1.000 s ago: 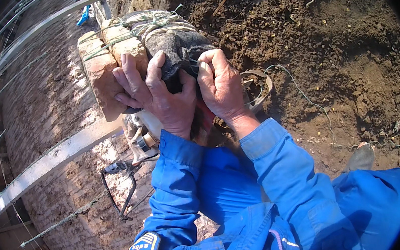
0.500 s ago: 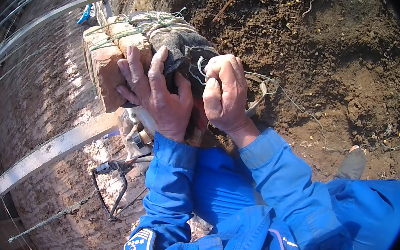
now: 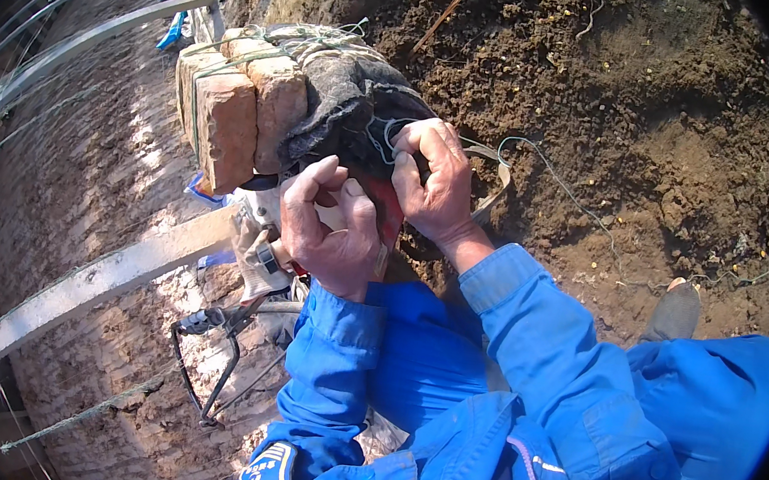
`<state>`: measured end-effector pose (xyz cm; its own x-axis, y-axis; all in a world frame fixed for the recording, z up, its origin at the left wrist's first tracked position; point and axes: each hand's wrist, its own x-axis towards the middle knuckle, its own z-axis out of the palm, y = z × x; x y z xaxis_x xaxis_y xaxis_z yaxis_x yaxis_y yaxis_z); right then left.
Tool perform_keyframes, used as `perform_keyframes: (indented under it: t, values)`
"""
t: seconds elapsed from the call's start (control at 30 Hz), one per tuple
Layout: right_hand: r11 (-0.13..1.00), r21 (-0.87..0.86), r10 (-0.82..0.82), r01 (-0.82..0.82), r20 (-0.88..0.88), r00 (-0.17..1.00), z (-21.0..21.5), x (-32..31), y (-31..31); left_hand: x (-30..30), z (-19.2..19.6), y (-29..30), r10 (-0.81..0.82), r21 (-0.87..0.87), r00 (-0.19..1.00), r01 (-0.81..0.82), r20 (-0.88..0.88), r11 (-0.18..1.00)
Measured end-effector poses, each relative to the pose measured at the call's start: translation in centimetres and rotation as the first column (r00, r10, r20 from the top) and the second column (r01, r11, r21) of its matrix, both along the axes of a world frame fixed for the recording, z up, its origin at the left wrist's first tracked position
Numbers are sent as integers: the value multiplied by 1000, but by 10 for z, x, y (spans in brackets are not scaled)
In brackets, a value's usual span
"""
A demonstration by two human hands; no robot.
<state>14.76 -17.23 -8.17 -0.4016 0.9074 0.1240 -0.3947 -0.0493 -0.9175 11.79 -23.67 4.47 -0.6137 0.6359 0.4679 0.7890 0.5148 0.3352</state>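
My right hand [image 3: 435,181] pinches a thin pale green string [image 3: 380,134] at the edge of a dark grey felt cloth [image 3: 345,91]. Beside it, lower and to the left, my left hand [image 3: 332,234] is curled, thumb and fingers drawn close together. Whatever those fingers may hold is too small to make out. Two tan bricks [image 3: 226,125] stand side by side against the cloth, bound to it by several turns of string. Under the cloth sits a machine [image 3: 263,249] with white and red parts, mostly covered by cloth and hands.
Pale curved bars [image 3: 100,287] arch along the left over a ridged, earth-coloured sheet [image 3: 109,216]. A black wire-like frame [image 3: 211,363] lies near my left sleeve. A strap [image 3: 499,182] and loose string [image 3: 581,207] run right over crumbly soil [image 3: 669,112]. A shoe [image 3: 675,309] shows at right.
My left hand has come off the bricks and cloth, moving down and right, its fingers curling in. My right hand stays on the string in nearly the same place.
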Motion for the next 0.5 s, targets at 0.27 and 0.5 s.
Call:
perform_keyframes:
  t: [0.27,0.5]
  values:
    - [988,138,81,-76,-36,996,6,5,5,-10,-17,-5,90,14,204,-457,975,889]
    - [997,59,26,-57,443,896,-7,12,19,-8,-11,-12,92,15,169,-545,981,839]
